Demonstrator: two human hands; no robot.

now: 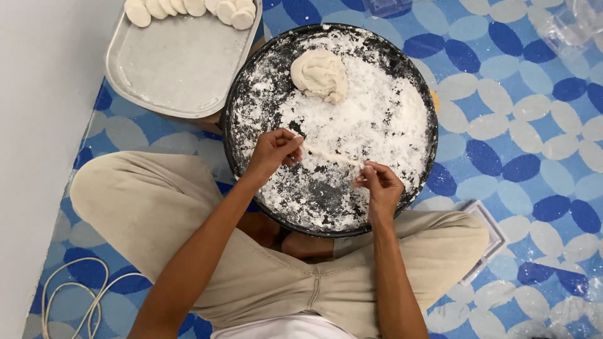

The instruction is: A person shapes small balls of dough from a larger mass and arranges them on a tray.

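Stretching a thin dough strand (333,157) between them, the left hand (274,150) and the right hand (379,186) are pinching its two ends, fingers closed on the dough and the hands held apart over a round dark pan (233,107) dusted with white flour (377,119). The strand is hanging just above the floured surface near the pan's middle, sagging slightly, so it is likely soft, light and easy to tear if pulled harder; gripping it close to the ends with fingertips, as now, looks safest, and the flour is probably keeping it from sticking. A larger dough lump (320,74) is resting on the flour toward the pan's far side, well apart from the hands. Beyond the pan's far-left rim, a metal tray (182,69) is carrying a row of shaped dough pieces (188,7) along its far edge, with most of its surface bare. The pan is sitting on a blue patterned floor mat (521,125) in front of the person's crossed legs (144,201), whose knees are crowding its near rim; more room is lying open to the right.
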